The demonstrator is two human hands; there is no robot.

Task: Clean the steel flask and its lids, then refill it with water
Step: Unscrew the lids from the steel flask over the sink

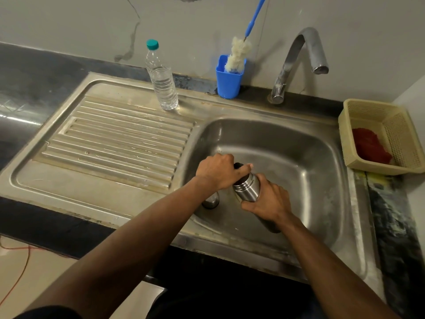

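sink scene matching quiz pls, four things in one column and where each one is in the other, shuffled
Things:
1. water bottle
2. bottle brush
3. red cloth
4. steel flask

Places:
A. in the cream basket
B. over the sink basin, held in both hands
C. standing by the drainboard
D. in the blue cup

Pairs: 1-C, 2-D, 3-A, 4-B

Grey wall (92, 24), stained and cracked. Dark counter (34, 72) holds a steel sink (299, 139). Pale floor (34, 272), lower left.
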